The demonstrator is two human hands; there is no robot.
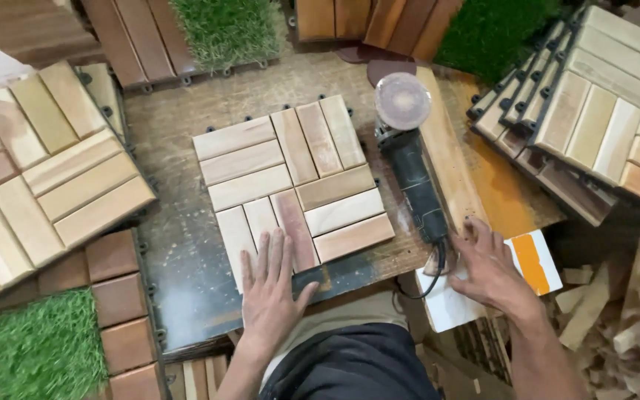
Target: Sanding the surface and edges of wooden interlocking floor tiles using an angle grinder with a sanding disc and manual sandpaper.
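Note:
A square wooden deck tile [290, 185] made of pale slats in four blocks lies on the worn workbench [179, 244]. My left hand [272, 292] rests flat with fingers spread on the tile's near edge. An angle grinder [409, 159] with a round sanding disc lies to the right of the tile, disc facing up at the far end. My right hand [487, 267] sits by the grinder's tail end and cable, fingers apart on a white and orange board [535, 270]; it grips nothing.
Stacks of similar wooden tiles stand at the left [46, 170] and the upper right [601, 111]. Artificial grass tiles lie at the lower left [42, 348] and along the top [227, 30]. Loose wood offcuts [631, 311] pile up at the lower right.

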